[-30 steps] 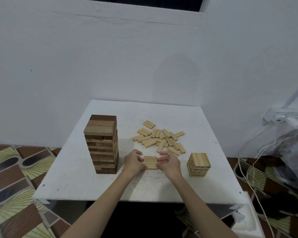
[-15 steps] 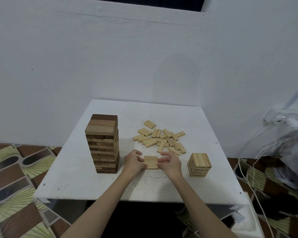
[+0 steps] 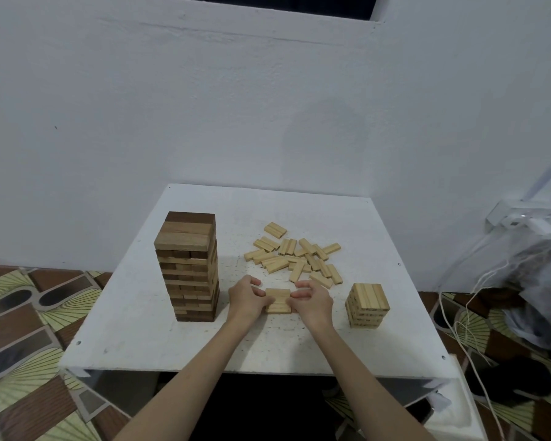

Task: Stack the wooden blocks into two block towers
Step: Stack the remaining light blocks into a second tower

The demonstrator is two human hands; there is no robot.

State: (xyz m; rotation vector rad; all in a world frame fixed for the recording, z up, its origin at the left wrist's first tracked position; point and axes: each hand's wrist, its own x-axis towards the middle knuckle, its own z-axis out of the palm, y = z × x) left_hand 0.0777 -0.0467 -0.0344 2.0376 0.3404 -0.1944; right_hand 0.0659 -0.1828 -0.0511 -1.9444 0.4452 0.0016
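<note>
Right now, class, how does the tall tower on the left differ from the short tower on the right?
The tall tower has many more layers than the short tower. The tall tower mixes dark and mid-brown blocks; the short tower is all pale wood. Both stand upright on the white table, untouched by either hand.

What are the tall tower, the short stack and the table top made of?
Tall tower: wood, mixed brown and tan blocks, matt; grain shows faintly. Short stack: pale wood, likely pine, unstained, with lengthwise lines on its top blocks. Table: white painted board, perhaps plywood or laminate; speckled and scuffed, core hidden.
</note>
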